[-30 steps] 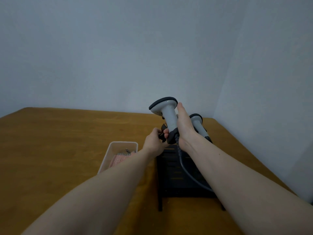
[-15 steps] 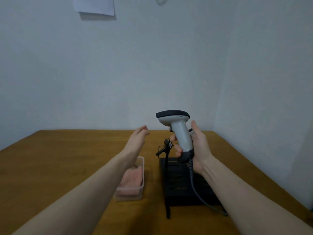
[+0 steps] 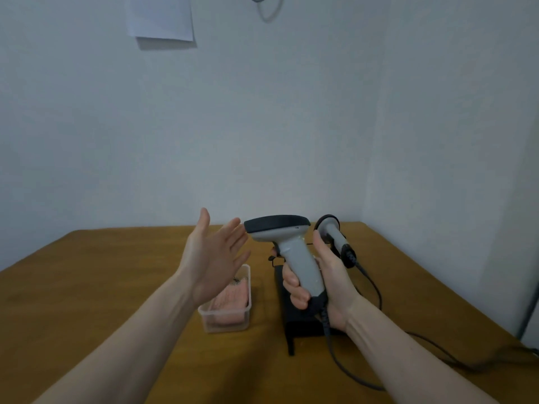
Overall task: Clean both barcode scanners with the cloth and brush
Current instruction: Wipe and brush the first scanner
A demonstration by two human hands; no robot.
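Right hand holds grey pistol-shaped barcode scanner with dark head upright above the brown wooden surface.
Right grip wrapped round its handle; left hand empty, fingers spread, just beside the head. Second grey scanner sits behind on black stand. Pink cloth lies in clear plastic tub left of stand.

Pale grey-white walls filled most of the frame and met in a corner right of centre. A sheet of paper hung at the upper left, and a loop of cable showed at the top edge. The brown wooden worktop spanned the lower part under soft, even light.
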